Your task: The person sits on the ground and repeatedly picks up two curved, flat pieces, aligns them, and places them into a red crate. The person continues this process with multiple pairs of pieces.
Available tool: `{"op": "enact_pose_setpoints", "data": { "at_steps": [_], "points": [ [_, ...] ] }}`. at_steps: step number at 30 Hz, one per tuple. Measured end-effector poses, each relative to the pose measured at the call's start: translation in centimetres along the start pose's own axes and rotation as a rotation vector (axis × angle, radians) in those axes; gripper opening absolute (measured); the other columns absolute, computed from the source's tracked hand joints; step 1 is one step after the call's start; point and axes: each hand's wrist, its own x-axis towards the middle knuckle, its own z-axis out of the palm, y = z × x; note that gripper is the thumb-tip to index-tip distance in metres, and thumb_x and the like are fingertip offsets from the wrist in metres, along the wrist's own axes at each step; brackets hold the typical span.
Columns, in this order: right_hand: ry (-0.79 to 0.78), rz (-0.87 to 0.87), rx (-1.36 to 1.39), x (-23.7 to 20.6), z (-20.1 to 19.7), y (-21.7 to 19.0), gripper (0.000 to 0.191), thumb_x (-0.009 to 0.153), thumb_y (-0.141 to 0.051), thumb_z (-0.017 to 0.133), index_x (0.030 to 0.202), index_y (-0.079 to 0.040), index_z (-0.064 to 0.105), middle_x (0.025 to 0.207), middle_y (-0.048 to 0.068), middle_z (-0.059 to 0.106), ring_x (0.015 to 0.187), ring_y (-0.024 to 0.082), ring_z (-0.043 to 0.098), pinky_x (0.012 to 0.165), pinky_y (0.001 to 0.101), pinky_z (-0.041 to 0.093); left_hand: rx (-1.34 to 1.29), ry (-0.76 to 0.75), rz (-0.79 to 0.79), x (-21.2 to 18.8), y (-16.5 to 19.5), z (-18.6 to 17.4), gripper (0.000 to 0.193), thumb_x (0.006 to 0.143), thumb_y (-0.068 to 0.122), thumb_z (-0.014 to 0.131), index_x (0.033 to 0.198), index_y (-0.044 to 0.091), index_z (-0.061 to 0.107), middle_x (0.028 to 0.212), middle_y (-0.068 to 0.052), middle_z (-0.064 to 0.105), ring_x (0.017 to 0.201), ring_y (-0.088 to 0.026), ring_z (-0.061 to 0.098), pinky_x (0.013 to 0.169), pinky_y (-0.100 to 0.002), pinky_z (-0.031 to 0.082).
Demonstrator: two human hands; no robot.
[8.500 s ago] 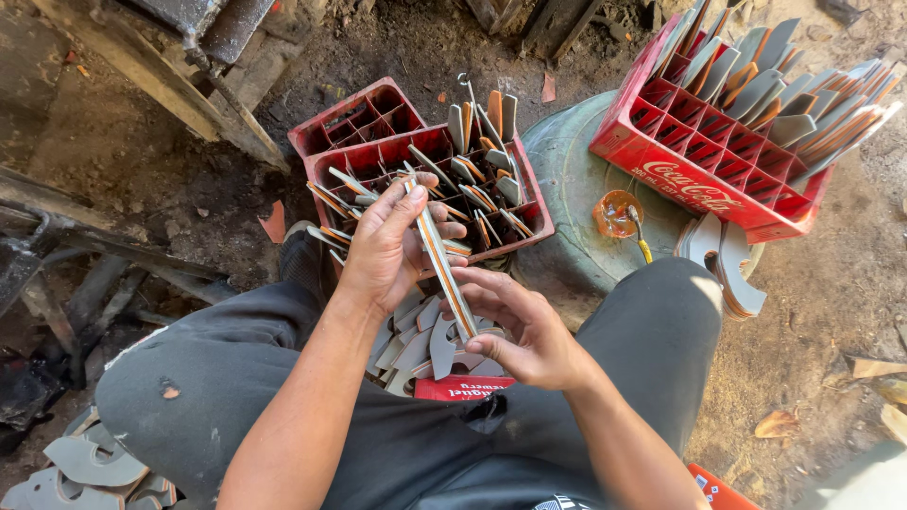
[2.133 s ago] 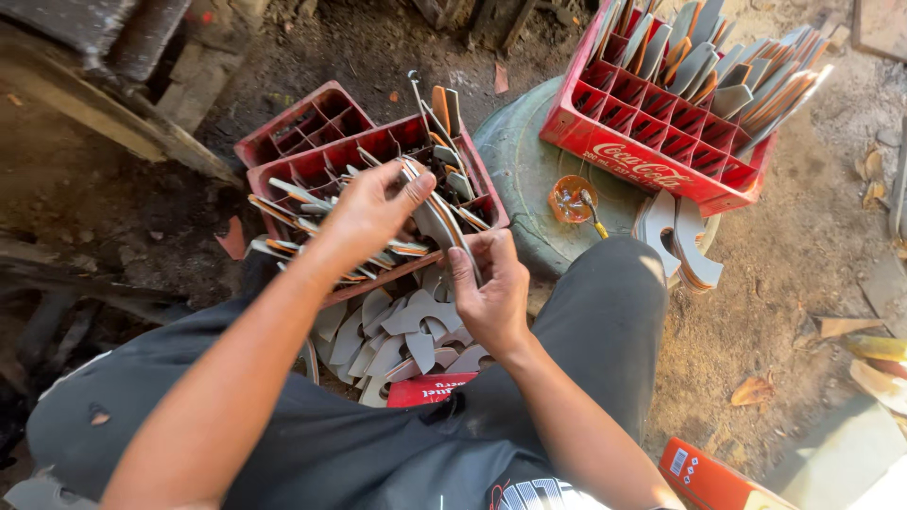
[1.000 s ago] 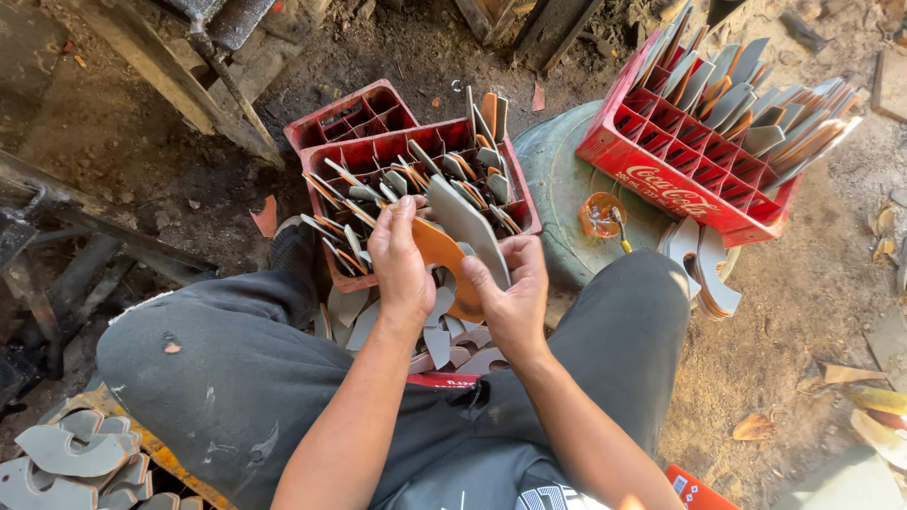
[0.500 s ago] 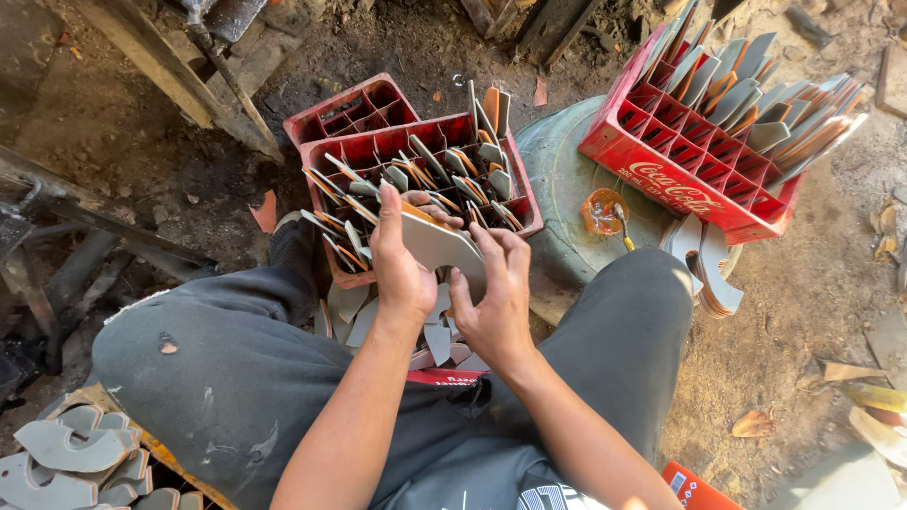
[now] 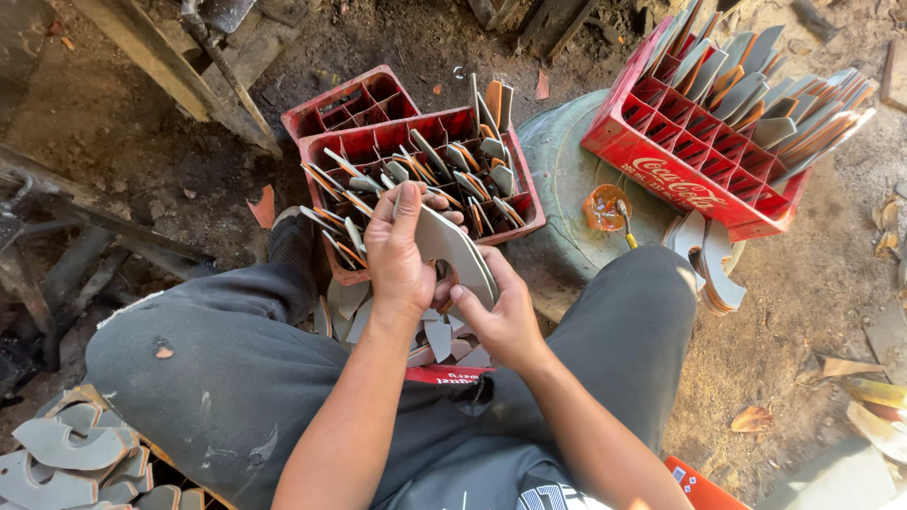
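I'm looking down at a rough outdoor workshop with a bare dirt floor (image 5: 123, 123); red plastic bottle crates (image 5: 704, 161) at 1 and 12 o'clock are packed with cut grey pieces; stacks of curved grey cut-outs (image 5: 66, 453) lie at 8 o'clock; weathered timber (image 5: 175, 71) sits at 11 o'clock.

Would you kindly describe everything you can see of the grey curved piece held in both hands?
The grey curved piece is a flat, thin, crescent-like cut-out with a smooth matt grey face; its material looks like board or rubbery sheet, though that is uncertain. It is held tilted above the lap, in front of the near red crate. The left hand grips its left side with fingers over the upper edge; the right hand pinches its lower edge. Similar grey pieces lie just beneath it.
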Motion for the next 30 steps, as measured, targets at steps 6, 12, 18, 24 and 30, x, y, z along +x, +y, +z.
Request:
{"op": "enact_pose_setpoints", "data": {
  "at_steps": [6,12,18,24,30],
  "points": [
    [0.061,-0.11,-0.538,-0.7,-0.2,-0.8,0.048,0.098,-0.016,0.063,0.142,-0.003,0.05,0.094,0.006,0.069,0.082,0.014,0.066,0.079,0.0312,0.055,0.303,0.013,-0.28,-0.1,1.6,0.1,0.048,0.102,0.043,0.05,0.14,0.014,0.057,0.101,-0.009,0.069,0.086,-0.024,0.073,0.066,-0.039,0.065],
    [-0.208,-0.189,-0.306,-0.9,-2.3,-1.9,0.052,0.109,-0.022,0.054,0.156,-0.002,0.046,0.139,0.015,0.062,0.129,0.02,0.058,0.111,0.0374,0.046,0.083,-0.056,-0.29,0.3,2.6,-0.5,0.04,0.105,0.033,0.053,0.137,0.011,0.054,0.106,-0.015,0.071,0.099,-0.03,0.075,0.071,-0.042,0.065],
    [-0.271,-0.007,-0.128,-1.4,-2.8,-3.0,0.06,0.1,-0.012,0.063,0.155,-0.003,0.04,0.136,0.013,0.06,0.127,0.02,0.058,0.099,0.0379,0.06,0.158,-0.089,-0.227,-0.1,1.6,-0.4,0.037,0.107,0.031,0.054,0.135,0.007,0.058,0.108,-0.012,0.071,0.102,-0.029,0.074,0.071,-0.039,0.062],
    [-0.246,0.068,0.017,-1.8,-3.1,-2.9,0.062,0.099,-0.007,0.065,0.156,-0.004,0.041,0.132,0.015,0.064,0.123,0.02,0.062,0.096,0.0383,0.062,0.052,-0.118,-0.345,-0.6,2.8,0.6,0.051,0.102,0.04,0.049,0.141,0.008,0.054,0.107,-0.013,0.069,0.099,-0.03,0.072,0.07,-0.042,0.066],
    [-0.225,0.049,0.016,-2.2,-2.9,-2.9,0.064,0.097,-0.007,0.069,0.156,-0.004,0.042,0.132,0.014,0.065,0.124,0.022,0.064,0.097,0.0378,0.061,0.131,-0.22,-0.343,-0.8,3.1,0.6,0.053,0.098,0.022,0.06,0.148,0.016,0.044,0.112,-0.014,0.066,0.105,-0.03,0.071,0.073,-0.045,0.065]
  ]
}}
